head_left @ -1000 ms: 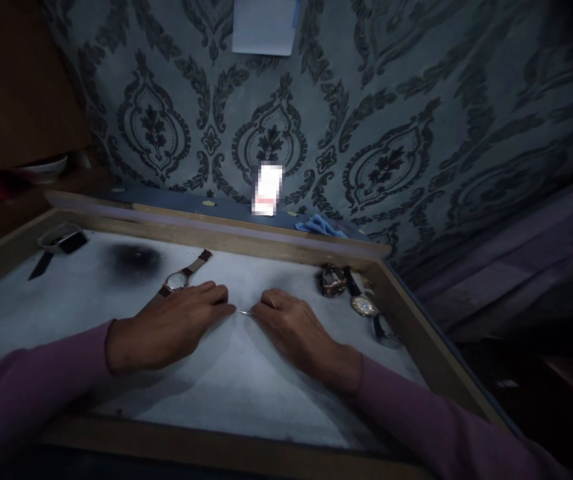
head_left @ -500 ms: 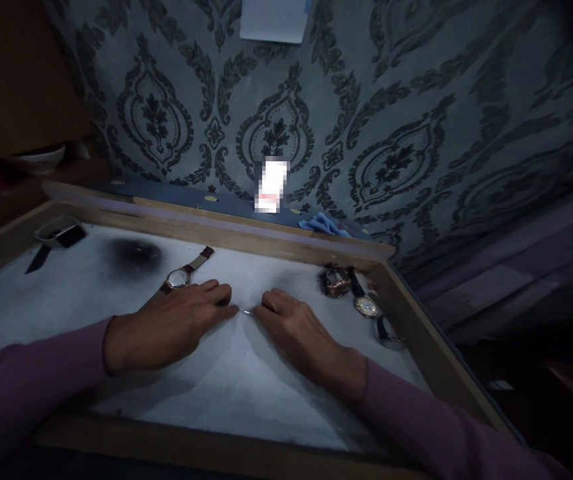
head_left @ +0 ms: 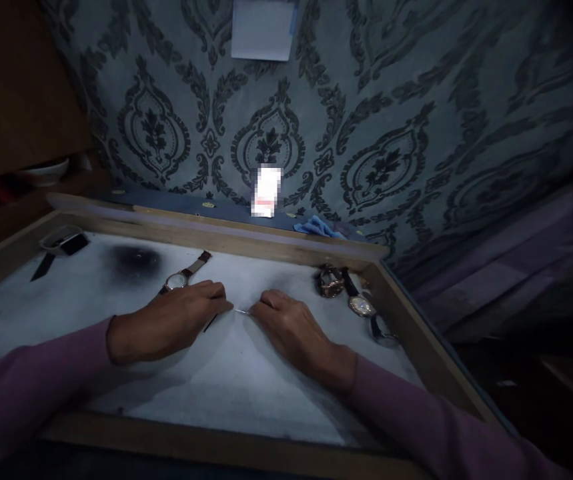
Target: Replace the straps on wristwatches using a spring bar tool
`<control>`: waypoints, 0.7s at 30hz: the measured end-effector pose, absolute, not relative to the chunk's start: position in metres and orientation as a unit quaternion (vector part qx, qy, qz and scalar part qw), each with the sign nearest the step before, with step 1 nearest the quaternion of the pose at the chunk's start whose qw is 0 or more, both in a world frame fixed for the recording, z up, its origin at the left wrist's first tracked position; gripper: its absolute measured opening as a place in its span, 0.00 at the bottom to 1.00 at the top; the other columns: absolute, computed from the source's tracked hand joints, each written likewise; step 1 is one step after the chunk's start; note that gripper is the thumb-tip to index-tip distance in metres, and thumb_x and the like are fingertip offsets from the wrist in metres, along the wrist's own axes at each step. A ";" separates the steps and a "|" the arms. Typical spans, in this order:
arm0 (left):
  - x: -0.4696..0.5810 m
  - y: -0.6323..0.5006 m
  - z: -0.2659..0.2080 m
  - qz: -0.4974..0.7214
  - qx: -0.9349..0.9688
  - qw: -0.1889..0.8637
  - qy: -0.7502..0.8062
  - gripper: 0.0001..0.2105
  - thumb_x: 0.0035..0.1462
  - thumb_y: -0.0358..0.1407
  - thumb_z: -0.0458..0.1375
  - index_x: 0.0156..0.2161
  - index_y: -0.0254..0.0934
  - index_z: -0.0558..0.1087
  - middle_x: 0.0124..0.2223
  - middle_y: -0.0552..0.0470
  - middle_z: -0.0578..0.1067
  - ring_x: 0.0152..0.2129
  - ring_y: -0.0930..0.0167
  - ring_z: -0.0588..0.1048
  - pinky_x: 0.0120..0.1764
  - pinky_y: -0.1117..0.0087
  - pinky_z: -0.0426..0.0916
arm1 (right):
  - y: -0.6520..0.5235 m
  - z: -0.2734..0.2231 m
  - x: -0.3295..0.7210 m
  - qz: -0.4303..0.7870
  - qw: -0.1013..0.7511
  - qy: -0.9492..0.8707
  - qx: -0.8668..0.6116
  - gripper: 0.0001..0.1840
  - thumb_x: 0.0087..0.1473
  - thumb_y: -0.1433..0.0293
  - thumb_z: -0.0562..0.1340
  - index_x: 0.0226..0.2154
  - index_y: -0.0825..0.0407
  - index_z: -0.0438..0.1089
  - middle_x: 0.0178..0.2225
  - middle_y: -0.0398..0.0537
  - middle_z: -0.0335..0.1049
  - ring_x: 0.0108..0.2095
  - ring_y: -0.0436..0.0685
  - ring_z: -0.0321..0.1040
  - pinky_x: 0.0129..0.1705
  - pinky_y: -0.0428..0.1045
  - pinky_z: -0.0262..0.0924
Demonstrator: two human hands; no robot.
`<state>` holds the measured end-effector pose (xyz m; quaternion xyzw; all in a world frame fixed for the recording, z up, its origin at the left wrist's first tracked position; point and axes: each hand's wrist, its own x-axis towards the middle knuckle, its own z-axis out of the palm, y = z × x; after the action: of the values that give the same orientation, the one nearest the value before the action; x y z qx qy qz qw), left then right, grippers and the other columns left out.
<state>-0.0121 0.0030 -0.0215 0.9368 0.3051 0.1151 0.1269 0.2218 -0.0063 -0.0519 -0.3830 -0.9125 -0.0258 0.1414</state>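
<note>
My right hand (head_left: 286, 323) is closed in a pinch on a thin silver pin (head_left: 242, 311), whose end sticks out toward the left. My left hand (head_left: 173, 320) is closed too, thumb and forefinger pressed together just left of the pin's tip, with a small gap between. Under its fingers shows a thin dark strip (head_left: 210, 323); whether the hand grips it is unclear. A watch with a pale dial and brown strap (head_left: 176, 281) lies just beyond my left hand, partly covered by it.
A wooden-rimmed tray (head_left: 226, 239) with a white bottom surrounds my hands. Several watches lie inside, among them a gold-cased watch (head_left: 361, 305) at right and a dark square watch (head_left: 73, 243) at far left. Behind the rim are a blue cloth (head_left: 320, 227) and a bright blurred panel (head_left: 267, 191).
The fingertips have drawn slightly apart, and more of the silver pin shows at my right hand. The dark strip has come into sight under my left hand. The view has shifted a little.
</note>
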 end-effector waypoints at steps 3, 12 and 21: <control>-0.009 0.004 -0.021 0.111 0.923 0.156 0.335 0.13 0.62 0.24 0.46 0.44 0.35 0.71 0.38 0.50 0.72 0.34 0.71 0.71 0.36 0.71 0.63 | -0.006 -0.049 0.223 -0.005 0.166 -0.910 -0.380 0.10 0.61 0.78 0.55 0.31 0.55 0.69 0.30 0.49 0.68 0.32 0.54 0.63 0.32 0.47 0.55; -0.006 0.009 -0.033 0.164 0.886 0.237 0.363 0.07 0.62 0.28 0.51 0.40 0.37 0.72 0.38 0.54 0.75 0.36 0.71 0.73 0.39 0.70 0.65 | -0.009 -0.046 0.221 0.048 0.210 -0.912 -0.348 0.09 0.62 0.76 0.54 0.33 0.55 0.68 0.30 0.49 0.68 0.32 0.55 0.64 0.35 0.48 0.60; -0.001 0.009 -0.028 0.157 0.860 0.297 0.383 0.08 0.62 0.30 0.53 0.37 0.36 0.75 0.36 0.53 0.77 0.33 0.72 0.73 0.36 0.72 0.65 | -0.009 -0.046 0.219 0.038 0.205 -0.919 -0.335 0.10 0.63 0.76 0.52 0.32 0.54 0.67 0.30 0.50 0.68 0.32 0.55 0.64 0.33 0.49 0.60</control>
<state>-0.0014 0.0086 -0.0282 0.8602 0.3834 0.1570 0.2974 0.2194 -0.0088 -0.0459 -0.3350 -0.9189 0.0378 0.2048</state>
